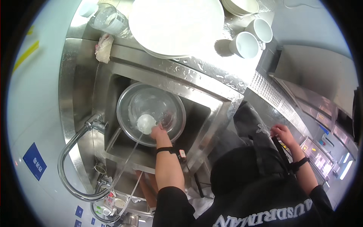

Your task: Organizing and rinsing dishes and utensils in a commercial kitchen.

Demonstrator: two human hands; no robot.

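Note:
My left hand [158,132] reaches into a steel basin [122,113] that stands in the sink [198,113]. It grips the edge of a small white cup or bowl [146,123]. A thin stream of water [131,154] from the curved faucet [61,159] falls onto or beside this white piece. Water in the basin looks clear, with a reflection on it. My right hand [283,134] hangs by my dark grey trouser leg [249,122], well away from the sink. Its fingers are loosely curled, and whether they hold anything is hidden.
On the wet counter [218,75] are stacked white plates [175,25], two white cups [246,45], white bowls [241,5] and a clear plastic bottle [109,20]. A crumpled cloth or wrapper [104,48] lies near the wall. Another person's arms [147,187] reach beside a second running faucet [97,215].

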